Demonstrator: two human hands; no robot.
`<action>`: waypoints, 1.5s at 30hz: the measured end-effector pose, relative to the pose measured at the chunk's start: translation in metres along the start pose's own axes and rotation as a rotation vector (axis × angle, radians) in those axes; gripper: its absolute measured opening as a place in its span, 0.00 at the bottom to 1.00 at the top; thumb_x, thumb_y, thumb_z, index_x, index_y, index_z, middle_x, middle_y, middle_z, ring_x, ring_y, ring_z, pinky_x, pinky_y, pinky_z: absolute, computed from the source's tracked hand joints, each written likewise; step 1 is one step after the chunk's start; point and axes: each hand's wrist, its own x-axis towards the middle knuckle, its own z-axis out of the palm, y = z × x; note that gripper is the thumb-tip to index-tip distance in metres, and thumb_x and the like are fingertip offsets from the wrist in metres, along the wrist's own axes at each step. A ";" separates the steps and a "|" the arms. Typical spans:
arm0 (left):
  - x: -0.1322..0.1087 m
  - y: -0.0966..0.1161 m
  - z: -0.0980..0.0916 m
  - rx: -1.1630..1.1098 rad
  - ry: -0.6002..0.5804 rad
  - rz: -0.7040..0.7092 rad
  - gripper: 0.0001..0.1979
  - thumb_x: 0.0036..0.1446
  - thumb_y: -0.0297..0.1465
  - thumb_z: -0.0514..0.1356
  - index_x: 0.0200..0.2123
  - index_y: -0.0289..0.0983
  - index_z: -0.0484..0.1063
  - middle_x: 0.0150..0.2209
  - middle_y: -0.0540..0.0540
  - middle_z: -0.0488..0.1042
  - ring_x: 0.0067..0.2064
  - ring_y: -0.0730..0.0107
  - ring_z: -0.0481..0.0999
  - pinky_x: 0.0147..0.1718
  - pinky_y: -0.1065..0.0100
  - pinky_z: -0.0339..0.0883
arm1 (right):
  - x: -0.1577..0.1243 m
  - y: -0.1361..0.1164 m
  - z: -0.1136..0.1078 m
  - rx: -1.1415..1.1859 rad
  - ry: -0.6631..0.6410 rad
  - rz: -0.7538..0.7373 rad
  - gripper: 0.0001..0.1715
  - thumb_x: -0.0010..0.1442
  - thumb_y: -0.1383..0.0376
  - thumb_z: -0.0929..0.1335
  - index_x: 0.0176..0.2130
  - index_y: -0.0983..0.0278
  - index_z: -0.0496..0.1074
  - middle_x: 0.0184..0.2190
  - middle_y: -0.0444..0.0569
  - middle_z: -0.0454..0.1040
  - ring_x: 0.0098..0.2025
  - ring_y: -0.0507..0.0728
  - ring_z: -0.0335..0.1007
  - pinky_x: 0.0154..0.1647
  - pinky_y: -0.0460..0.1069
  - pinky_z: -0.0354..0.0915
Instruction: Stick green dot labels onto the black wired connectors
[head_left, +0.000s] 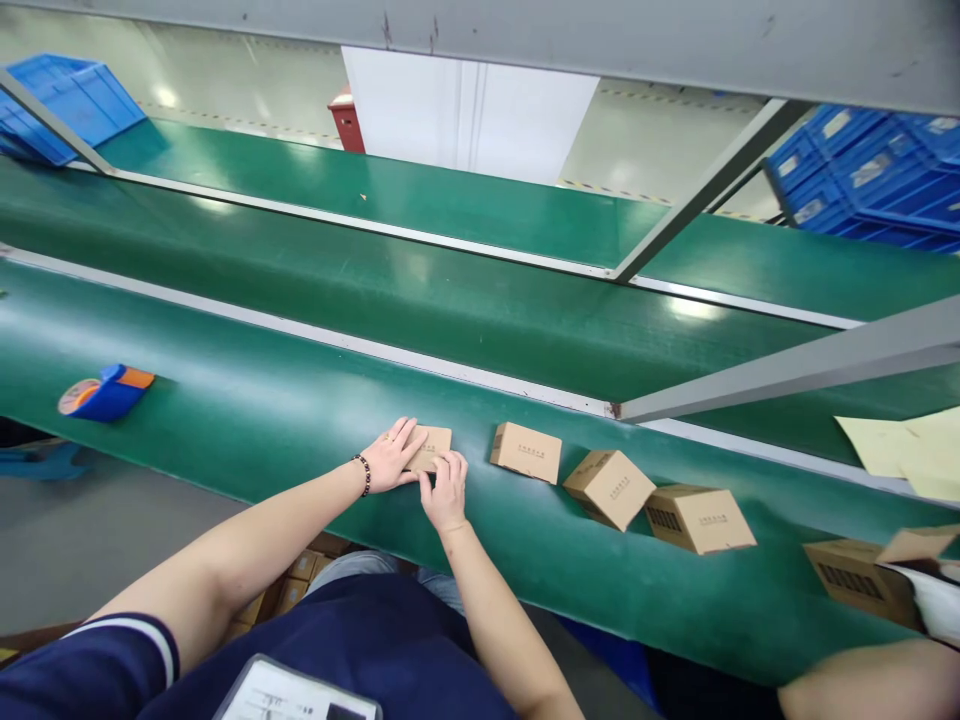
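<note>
A small brown cardboard box [433, 444] lies on the near green belt [247, 400] right in front of me. My left hand [390, 456] rests on its left side with fingers laid flat over the top. My right hand [445, 490] presses its near right edge with the fingertips. To the right along the belt stand three more small cardboard boxes: one upright [526, 452], one turned at an angle [609, 488], and one larger [699, 519].
A blue and orange tape dispenser [105, 392] lies on the belt at the left. Another person's arm [870, 680] and an open box [862, 576] are at the far right, with yellow sheets [900, 445] beyond. Blue crates [870, 170] stand behind; grey frame bars [795, 365] cross overhead.
</note>
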 end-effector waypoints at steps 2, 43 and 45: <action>0.000 0.002 0.000 -0.008 0.018 -0.004 0.37 0.55 0.50 0.47 0.61 0.32 0.45 0.61 0.30 0.41 0.62 0.43 0.38 0.54 0.51 0.49 | 0.005 0.008 -0.006 -0.036 -0.101 -0.088 0.18 0.56 0.66 0.63 0.47 0.65 0.67 0.49 0.57 0.59 0.54 0.64 0.49 0.51 0.64 0.56; 0.042 0.108 -0.005 0.010 0.195 -0.227 0.38 0.46 0.50 0.54 0.59 0.42 0.54 0.63 0.36 0.43 0.62 0.38 0.32 0.53 0.39 0.25 | 0.048 0.173 -0.268 -0.676 -0.822 -0.110 0.55 0.29 0.71 0.75 0.56 0.59 0.57 0.56 0.51 0.60 0.60 0.63 0.48 0.60 0.59 0.41; 0.043 0.108 -0.005 -0.006 0.194 -0.223 0.35 0.46 0.48 0.54 0.58 0.44 0.56 0.62 0.37 0.44 0.62 0.38 0.33 0.53 0.39 0.26 | 0.062 0.165 -0.241 -0.636 -0.743 0.060 0.55 0.29 0.62 0.76 0.56 0.65 0.57 0.50 0.56 0.65 0.55 0.64 0.56 0.57 0.57 0.48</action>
